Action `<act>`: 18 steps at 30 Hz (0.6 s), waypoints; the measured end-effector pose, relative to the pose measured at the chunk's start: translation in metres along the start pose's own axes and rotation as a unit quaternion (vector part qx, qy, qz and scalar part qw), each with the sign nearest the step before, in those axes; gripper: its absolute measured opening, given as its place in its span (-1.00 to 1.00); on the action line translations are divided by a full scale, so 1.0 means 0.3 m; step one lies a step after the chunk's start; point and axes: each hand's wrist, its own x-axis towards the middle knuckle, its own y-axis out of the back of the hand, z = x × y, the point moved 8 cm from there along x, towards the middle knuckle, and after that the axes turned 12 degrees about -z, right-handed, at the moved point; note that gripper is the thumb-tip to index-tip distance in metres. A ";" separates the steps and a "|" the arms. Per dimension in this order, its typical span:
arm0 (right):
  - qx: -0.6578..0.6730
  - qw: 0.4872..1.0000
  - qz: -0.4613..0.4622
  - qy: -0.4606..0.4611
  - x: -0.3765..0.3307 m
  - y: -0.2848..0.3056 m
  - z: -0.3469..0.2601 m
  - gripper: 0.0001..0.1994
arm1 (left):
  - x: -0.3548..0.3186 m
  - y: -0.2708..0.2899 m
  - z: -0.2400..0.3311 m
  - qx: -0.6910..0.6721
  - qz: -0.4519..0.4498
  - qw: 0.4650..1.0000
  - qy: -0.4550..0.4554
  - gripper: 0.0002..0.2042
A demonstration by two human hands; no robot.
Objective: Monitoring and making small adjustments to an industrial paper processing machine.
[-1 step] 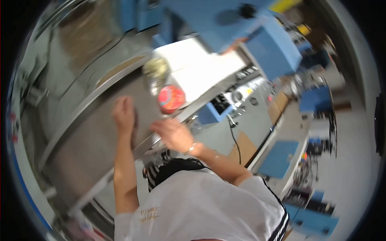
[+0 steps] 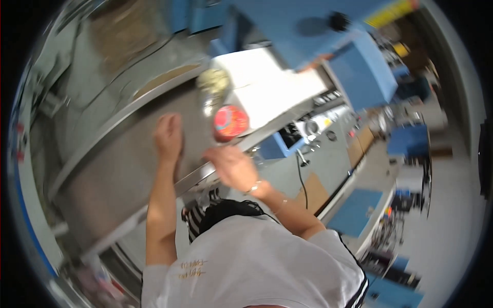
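Note:
My left hand (image 2: 168, 134) is over the grey metal tabletop (image 2: 128, 154), its fingers curled in and nothing visible in it. By the front edge of the table, my right hand (image 2: 233, 165) has its fingers loosely bent and apart, holding nothing I can see. Just beyond the right hand sits a red round tub (image 2: 231, 122) with a patterned lid; the fingertips are near it but look apart. Behind the tub is a clear container with pale yellow contents (image 2: 213, 82), blurred. White sheets (image 2: 267, 90) lie to the right of both.
A raised metal rim (image 2: 118, 115) runs along the table's far side. To the right stand a blue box (image 2: 359, 72), a small blue bin (image 2: 280, 143) and a bench with cables and small parts. A blue chair-like panel (image 2: 357, 205) is farther right.
The whole view has shifted slightly, so the table, tub and both hands appear a little farther right. The hands keep about the same pose, and nothing has been taken or released.

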 end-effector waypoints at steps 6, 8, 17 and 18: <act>-0.020 0.996 0.082 -0.021 0.116 0.181 0.106 -0.81 | 0.000 0.016 -0.069 0.002 -0.027 0.997 0.075 -0.74; -0.034 0.994 0.077 -0.063 0.190 0.230 0.148 -0.83 | 0.037 0.027 -0.023 0.074 -0.013 0.996 0.039 -0.66; -0.196 0.979 -0.047 -0.028 0.425 0.093 0.403 -0.75 | 0.262 -0.233 0.045 0.133 -0.156 0.970 -0.126 -0.38; -0.196 0.979 -0.055 -0.027 0.422 0.087 0.416 -0.75 | 0.256 -0.247 0.010 0.129 -0.155 0.972 -0.121 -0.38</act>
